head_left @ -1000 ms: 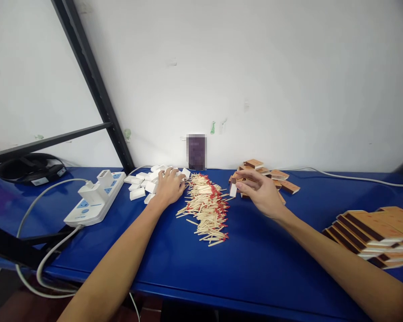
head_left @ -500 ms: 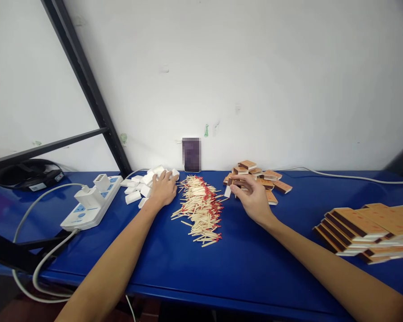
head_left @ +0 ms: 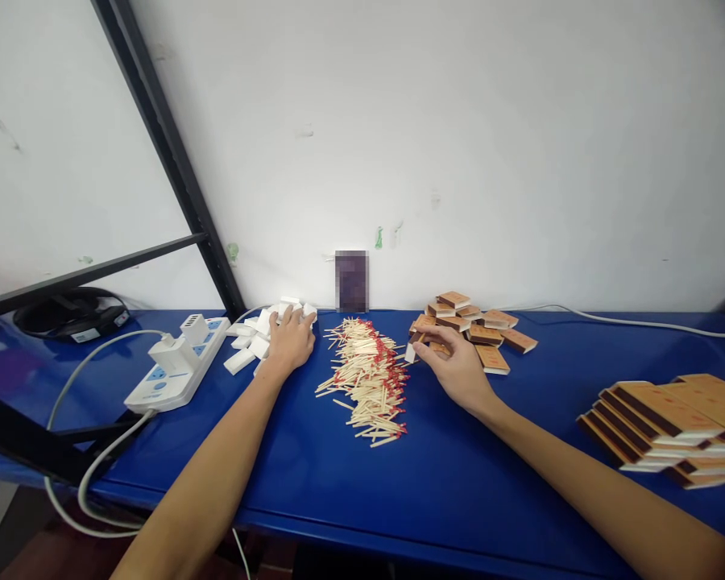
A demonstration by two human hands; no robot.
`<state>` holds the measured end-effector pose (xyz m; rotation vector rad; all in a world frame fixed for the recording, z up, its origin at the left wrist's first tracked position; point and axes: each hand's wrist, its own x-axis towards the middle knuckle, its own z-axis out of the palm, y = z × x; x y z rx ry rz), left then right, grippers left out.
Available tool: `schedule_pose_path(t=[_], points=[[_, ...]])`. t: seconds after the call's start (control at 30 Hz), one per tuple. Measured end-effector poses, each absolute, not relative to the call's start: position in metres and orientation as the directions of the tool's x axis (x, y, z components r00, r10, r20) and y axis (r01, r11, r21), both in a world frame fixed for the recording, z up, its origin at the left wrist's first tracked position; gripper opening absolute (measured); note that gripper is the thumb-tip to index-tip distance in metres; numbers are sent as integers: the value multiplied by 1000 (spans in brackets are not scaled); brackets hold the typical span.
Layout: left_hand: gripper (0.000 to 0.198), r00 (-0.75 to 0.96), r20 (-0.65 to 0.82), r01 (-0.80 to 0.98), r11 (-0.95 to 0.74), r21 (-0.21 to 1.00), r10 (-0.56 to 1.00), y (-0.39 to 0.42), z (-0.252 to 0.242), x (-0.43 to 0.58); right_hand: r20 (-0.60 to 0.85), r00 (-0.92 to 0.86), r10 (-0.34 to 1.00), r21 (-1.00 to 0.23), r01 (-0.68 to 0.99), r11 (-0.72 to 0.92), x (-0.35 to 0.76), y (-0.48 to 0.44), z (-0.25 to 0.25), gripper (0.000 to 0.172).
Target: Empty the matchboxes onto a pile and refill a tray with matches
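Head view now, and the right hand has a matchbox pinched between thumb and fingers, right between the matches and the box pile; a light squeeze should spare the card. Left hand spreads over white trays, its grip hard to judge; lifting just one wants fingertips on its edges.

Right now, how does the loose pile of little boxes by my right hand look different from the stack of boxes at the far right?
The loose pile is jumbled at odd angles; the stack is layered in rows. The loose pile sits farther back, close to the wall, while the stack is nearer you, cut off by the picture's edge. Both show orange-tan faces and dark brown sides.
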<state>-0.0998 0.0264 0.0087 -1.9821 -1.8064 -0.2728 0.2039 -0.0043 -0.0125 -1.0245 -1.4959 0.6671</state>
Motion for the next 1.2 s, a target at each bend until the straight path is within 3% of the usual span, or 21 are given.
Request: schedule_pose_path(t=[0.37,0.57,0.67,0.87,1.03,1.2], points=[[47,103,464,988,-38,-148,880,26,16,-112,450,21,893,-866,252,431,203,-7,-12,39],[36,126,595,992,-93,-87,794,23,24,-102,298,70,952,-951,-60,302,197,-9,-7,53],[31,152,630,987,-149,-57,761,22,25,-99,242,86,966,-961,-116,251,195,-10,-4,54],[23,322,702,887,-463,12,635,12,31,-72,154,57,986,-950,-267,164,194,-10,-3,52],[25,487,730,715,-699,-18,480,-12,40,-30,239,49,970,-930,-275,243,190,-11,-1,54],[33,490,723,700,-714,6,487,-31,46,-7,385,50,922,-895,-224,386,178,-13,14,60]])
